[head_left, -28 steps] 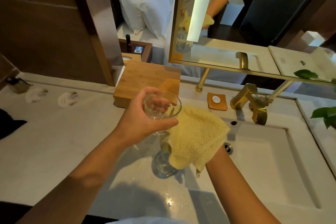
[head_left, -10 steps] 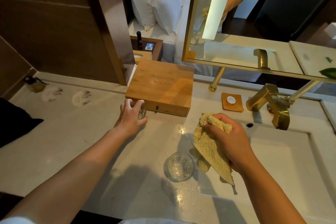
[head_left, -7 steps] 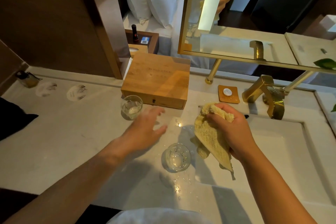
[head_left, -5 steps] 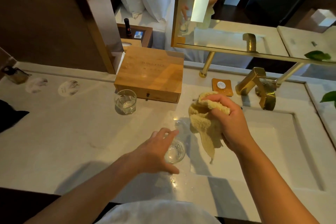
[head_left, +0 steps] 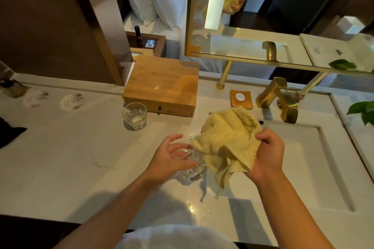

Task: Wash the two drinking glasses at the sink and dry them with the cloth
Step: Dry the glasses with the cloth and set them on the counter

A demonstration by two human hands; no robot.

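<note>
The left hand (head_left: pixel 172 157) grips the second glass (head_left: pixel 190 168) just above the wet counter (head_left: pixel 70 157), tilting it toward the yellow cloth (head_left: pixel 226 143) bunched in the right hand (head_left: pixel 267 153), likely for drying, while the other glass (head_left: pixel 134 116) stands far left.

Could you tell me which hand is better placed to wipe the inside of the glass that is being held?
The right hand. It already has the yellow cloth bunched in its grip, right beside the glass. The left hand is wrapped around that glass, so it is probably best left steadying it.
</note>
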